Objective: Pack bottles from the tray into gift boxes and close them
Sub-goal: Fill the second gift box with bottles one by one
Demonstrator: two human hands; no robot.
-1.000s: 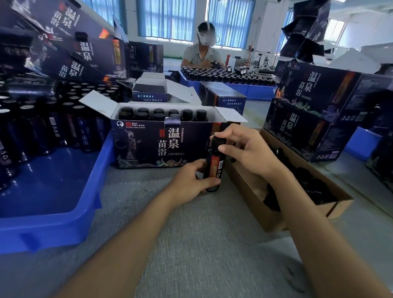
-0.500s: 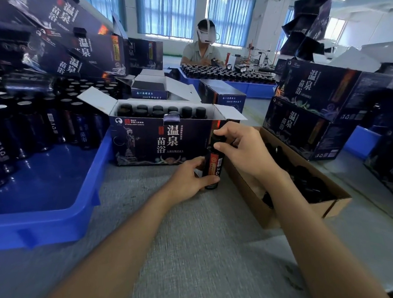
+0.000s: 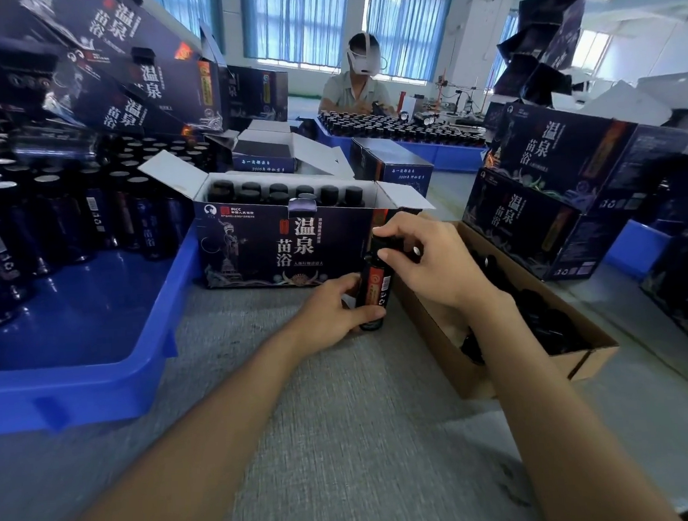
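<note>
A dark bottle (image 3: 375, 288) with an orange label stands upright on the grey table just in front of the open gift box (image 3: 286, 247). My left hand (image 3: 333, 312) grips the bottle's lower body. My right hand (image 3: 426, 262) has its fingers curled round the black cap at the top. The gift box's flaps are up and two rows of black-capped bottles fill it. A blue tray (image 3: 101, 376) at the left holds several more dark bottles (image 3: 93, 217).
A shallow brown cardboard box (image 3: 512, 375) with black items lies to the right of my hands. Closed gift boxes (image 3: 562, 193) are stacked at right and upper left. A person sits at the far side behind another blue tray of bottles (image 3: 391, 128).
Both hands and the bottle stay in nearly the same place; my right fingers have shifted slightly on the cap.
</note>
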